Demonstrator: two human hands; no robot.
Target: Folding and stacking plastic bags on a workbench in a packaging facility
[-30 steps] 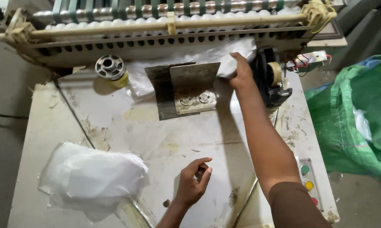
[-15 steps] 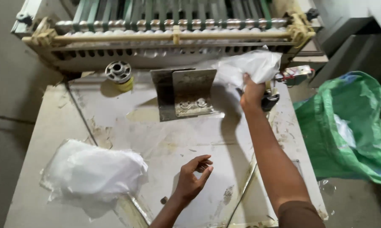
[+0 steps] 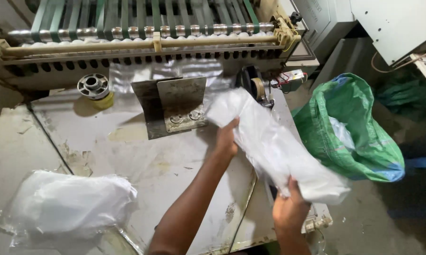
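Over the worn table [image 3: 128, 156], right of the metal bracket [image 3: 175, 106], we clamp a white bag stack [image 3: 274, 146] with our left hand [image 3: 226, 140] and right hand [image 3: 289, 210], having lifted it since earlier.

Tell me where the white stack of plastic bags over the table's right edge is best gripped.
Grip the stack of plastic bags at its two short ends, as both hands do now: left hand under the far end, right hand at the near end. It is long, limp and sagging, so a middle grip would probably let it fold and slide.
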